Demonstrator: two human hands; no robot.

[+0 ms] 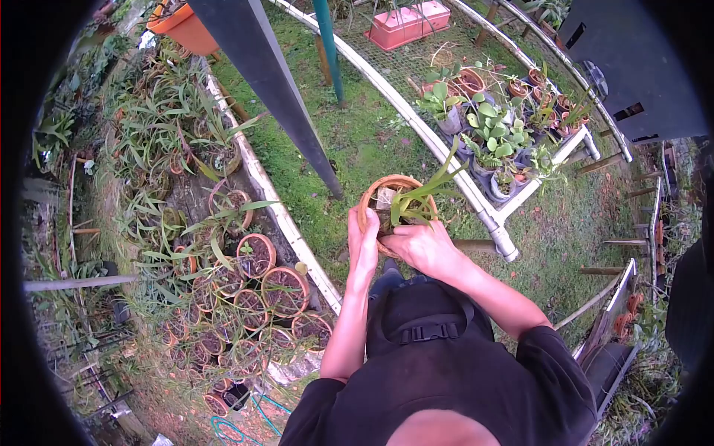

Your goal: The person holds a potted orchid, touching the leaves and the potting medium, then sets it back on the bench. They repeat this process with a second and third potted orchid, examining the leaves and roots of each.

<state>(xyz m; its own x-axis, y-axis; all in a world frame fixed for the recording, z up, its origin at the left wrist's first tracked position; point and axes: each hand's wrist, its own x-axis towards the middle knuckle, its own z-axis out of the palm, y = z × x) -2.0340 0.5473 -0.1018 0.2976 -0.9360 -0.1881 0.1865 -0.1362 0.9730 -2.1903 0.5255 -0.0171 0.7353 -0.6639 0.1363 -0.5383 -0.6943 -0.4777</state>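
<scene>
A round terracotta pot (395, 181) with a green leafy plant (418, 201) is held up in front of my body. My left hand (364, 236) grips the pot's left side, its thumb near the rim. My right hand (425, 247) reaches over the near rim, its fingers closed at the base of the plant; what they pinch is hidden. A pale square piece (385, 197) sits inside the pot beside the leaves.
Many potted plants (285, 291) crowd a bench on the left. More pots (494, 134) stand on a white-railed rack (487, 215) at the right. A dark post (286, 97) and a green pole (327, 52) rise ahead. An orange pot (186, 31) hangs upper left.
</scene>
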